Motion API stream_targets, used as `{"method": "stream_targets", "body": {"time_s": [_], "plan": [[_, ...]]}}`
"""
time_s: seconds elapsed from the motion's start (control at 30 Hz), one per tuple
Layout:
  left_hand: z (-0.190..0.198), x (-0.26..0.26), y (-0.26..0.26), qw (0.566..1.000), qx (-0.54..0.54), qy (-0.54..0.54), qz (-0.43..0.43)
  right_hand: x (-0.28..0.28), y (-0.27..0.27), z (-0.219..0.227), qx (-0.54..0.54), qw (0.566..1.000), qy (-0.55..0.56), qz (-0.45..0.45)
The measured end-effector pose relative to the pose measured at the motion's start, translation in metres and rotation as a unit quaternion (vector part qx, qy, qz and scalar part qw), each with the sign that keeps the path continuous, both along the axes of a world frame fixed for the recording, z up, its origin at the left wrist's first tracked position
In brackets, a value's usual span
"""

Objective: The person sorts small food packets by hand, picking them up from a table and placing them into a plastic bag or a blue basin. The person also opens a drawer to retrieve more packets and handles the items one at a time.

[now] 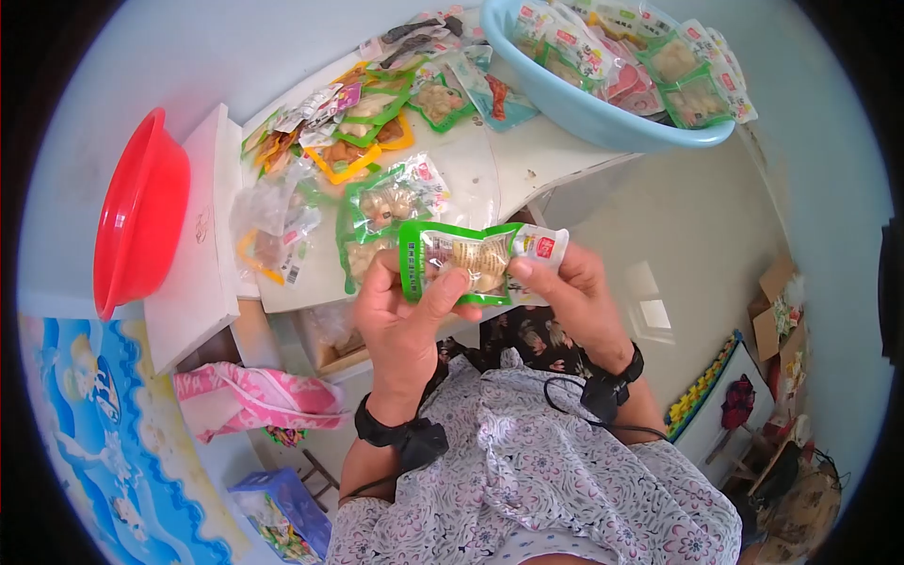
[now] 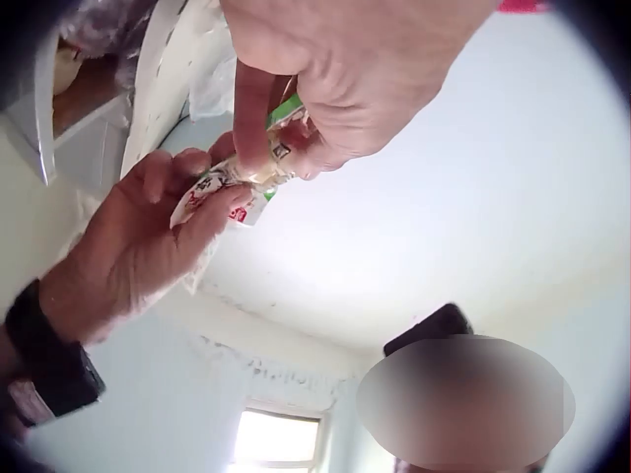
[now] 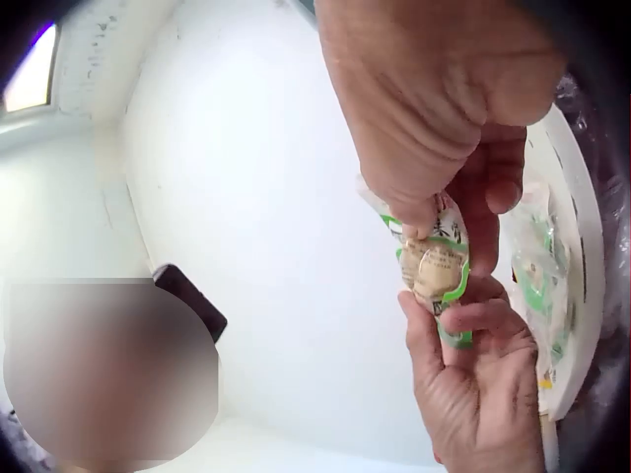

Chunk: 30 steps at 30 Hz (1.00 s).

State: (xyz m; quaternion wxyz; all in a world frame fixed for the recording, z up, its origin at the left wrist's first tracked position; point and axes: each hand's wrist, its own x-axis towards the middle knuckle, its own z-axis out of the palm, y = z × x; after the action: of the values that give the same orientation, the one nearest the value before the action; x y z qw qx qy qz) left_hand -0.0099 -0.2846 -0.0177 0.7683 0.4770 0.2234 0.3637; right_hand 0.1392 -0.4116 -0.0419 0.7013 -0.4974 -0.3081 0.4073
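Both hands hold one clear food packet (image 1: 485, 259) with a green border, a white top with a red label, and pale lumps inside. My left hand (image 1: 400, 311) grips its green end, thumb across the front. At the white labelled end, my right hand (image 1: 579, 297) pinches with the thumb on top. The right wrist view shows the packet (image 3: 434, 266) between the two hands, its pale contents visible through the film. Just beyond the hands, more green-edged packets (image 1: 363, 212) lie on the white table (image 1: 471, 184).
A pile of green- and yellow-edged packets (image 1: 358, 122) covers the table's far left. A blue basin (image 1: 574, 108) full of packets stands at the far right. A red basin (image 1: 141, 212) leans at the left. Below the tabletop, a drawer (image 1: 330, 344) stands partly out.
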Motion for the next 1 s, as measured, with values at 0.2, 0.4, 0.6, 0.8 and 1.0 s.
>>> {"method": "stream_targets", "body": {"time_s": [0.2, 0.4, 0.6, 0.8, 1.0], "plan": [[-0.009, 0.008, -0.001, 0.998, 0.061, 0.008, -0.01, 0.017, -0.012, -0.001, -0.019, 0.999, 0.001, -0.047], [-0.008, 0.018, 0.011, 0.852, 0.465, 0.203, 0.127, 0.042, -0.019, -0.004, -0.014, 0.97, 0.004, -0.243], [-0.012, 0.048, 0.018, 0.717, 0.624, 0.273, 0.145, 0.046, -0.004, -0.01, -0.041, 0.968, -0.052, -0.241], [-0.028, 0.057, 0.022, 0.708, 0.623, 0.311, 0.119, 0.044, 0.012, -0.02, -0.065, 0.975, -0.043, -0.21], [-0.032, 0.052, 0.015, 0.789, 0.542, 0.278, 0.074, 0.041, 0.016, -0.033, -0.062, 0.985, -0.028, -0.157]]}}
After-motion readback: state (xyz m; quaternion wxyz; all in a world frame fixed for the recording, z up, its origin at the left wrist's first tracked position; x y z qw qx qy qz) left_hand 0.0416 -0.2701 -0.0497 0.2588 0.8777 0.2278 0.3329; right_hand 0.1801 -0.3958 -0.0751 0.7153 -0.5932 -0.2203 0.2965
